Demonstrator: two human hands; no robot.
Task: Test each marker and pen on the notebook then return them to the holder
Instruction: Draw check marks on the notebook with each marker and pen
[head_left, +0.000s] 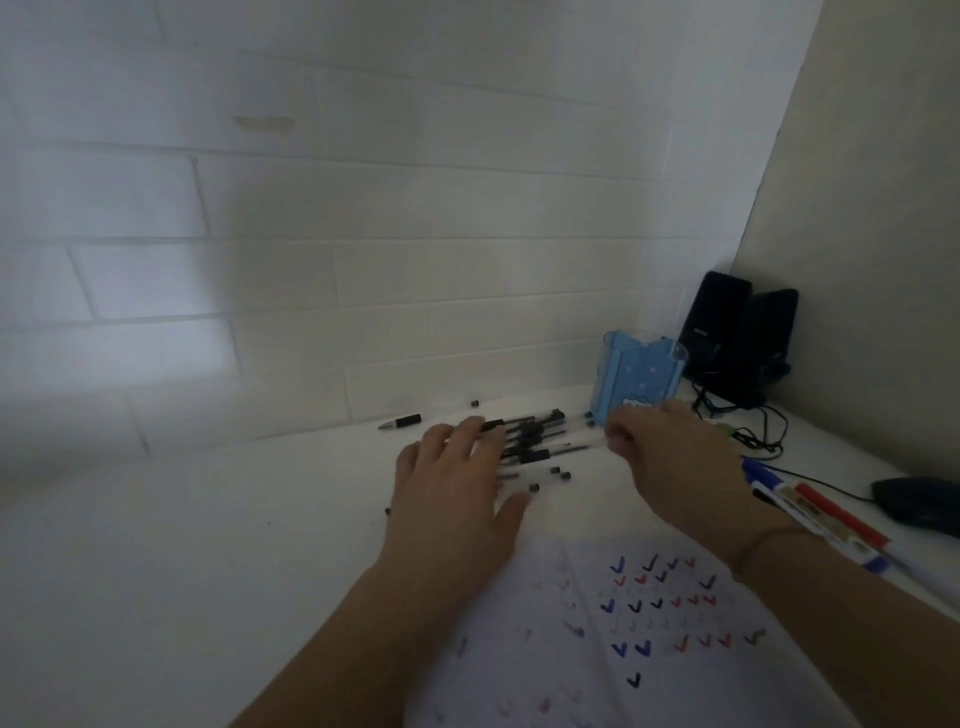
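Note:
Several black-and-clear pens lie in a loose pile on the white desk, with loose caps beside them. My left hand lies flat with spread fingers over the pile's left end. My right hand pinches the right end of one clear pen from the pile. The blue pen holder stands just behind my right hand. The open notebook, covered in blue, black and red check marks, lies nearest to me. Blue, red and black markers lie to the right of my right wrist.
One pen lies apart at the left by the tiled wall. Two black speakers stand in the back right corner, their cables trailing forward. A black mouse sits at the far right.

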